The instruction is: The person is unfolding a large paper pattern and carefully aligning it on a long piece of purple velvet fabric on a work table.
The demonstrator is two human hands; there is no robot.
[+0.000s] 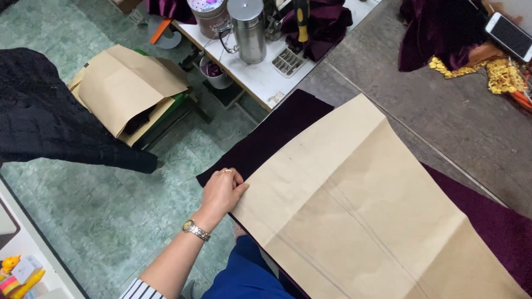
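A left hand (221,191) with a wristwatch (196,230) presses, fingers together, on the left edge of a creased brown paper pattern (354,210) laid over dark purple fabric (277,130) at the worktop's (443,133) near-left edge; the right hand is out of view

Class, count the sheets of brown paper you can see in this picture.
2: one large paper pattern lying on the dark purple fabric under the left hand; one folded paper by the floor. Others may be hidden.

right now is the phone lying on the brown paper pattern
No, the phone lies at the table's far corner, well apart from the paper pattern.
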